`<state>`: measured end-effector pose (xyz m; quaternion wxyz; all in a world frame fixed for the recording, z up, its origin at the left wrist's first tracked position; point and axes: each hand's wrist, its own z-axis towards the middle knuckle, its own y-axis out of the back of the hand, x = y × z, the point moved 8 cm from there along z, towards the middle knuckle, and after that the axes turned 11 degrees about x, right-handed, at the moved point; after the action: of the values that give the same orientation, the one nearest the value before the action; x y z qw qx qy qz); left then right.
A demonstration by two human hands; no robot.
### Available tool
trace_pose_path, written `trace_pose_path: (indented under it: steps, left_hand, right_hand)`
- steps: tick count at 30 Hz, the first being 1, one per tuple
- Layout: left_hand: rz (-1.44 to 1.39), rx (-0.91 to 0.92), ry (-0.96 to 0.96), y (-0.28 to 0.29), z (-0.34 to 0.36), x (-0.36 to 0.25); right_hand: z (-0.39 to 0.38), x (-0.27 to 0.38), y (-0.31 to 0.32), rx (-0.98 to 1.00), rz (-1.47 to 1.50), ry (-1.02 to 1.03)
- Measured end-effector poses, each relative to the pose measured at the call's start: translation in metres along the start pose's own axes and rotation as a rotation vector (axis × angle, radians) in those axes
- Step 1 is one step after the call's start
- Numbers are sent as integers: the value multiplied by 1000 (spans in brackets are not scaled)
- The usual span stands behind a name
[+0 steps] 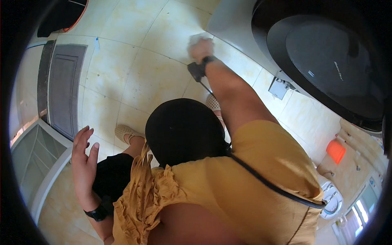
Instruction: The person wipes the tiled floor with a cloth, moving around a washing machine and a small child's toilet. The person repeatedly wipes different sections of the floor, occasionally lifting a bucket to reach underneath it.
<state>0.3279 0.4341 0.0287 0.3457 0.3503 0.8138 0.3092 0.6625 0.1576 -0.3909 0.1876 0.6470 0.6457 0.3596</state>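
My right hand point(201, 48) is stretched forward over the tiled floor, near the lower corner of a pale appliance point(232, 22) with a big dark oval glass panel point(326, 53). Motion smears its fingers; a greyish-white blur lies at the fingertips, and I cannot tell whether it is a held thing. A black strap with a small box point(196, 71) circles that wrist. My left hand point(84, 163) is raised at the left side, palm inward, fingers apart and holding nothing. It also wears a black wrist strap point(98, 213).
Cream floor tiles point(163, 36) spread ahead. A grey mat or panel point(65, 85) and a white-framed door point(51, 132) are at the left. On the right are a metal floor fitting point(279, 87), an orange container point(336, 151) and a white washbasin point(332, 200). A dark object point(63, 18) is at far left.
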Motion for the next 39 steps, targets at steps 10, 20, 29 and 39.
trace_pose_path:
  steps: [10,20,29,39]
  left_hand:
    - [-82,-25,-133,17,5,35]
    - [-58,-61,-360,26,1,60]
    - [50,-398,-481,35,-56,115]
    - [-47,-419,-374,19,-95,181]
  right_hand:
    - [-113,-84,59,-128,868,359]
    - [-369,-427,-49,-668,1231,-323]
    - [-490,-164,160,-466,917,376]
    - [-573,119,289,-515,481,895]
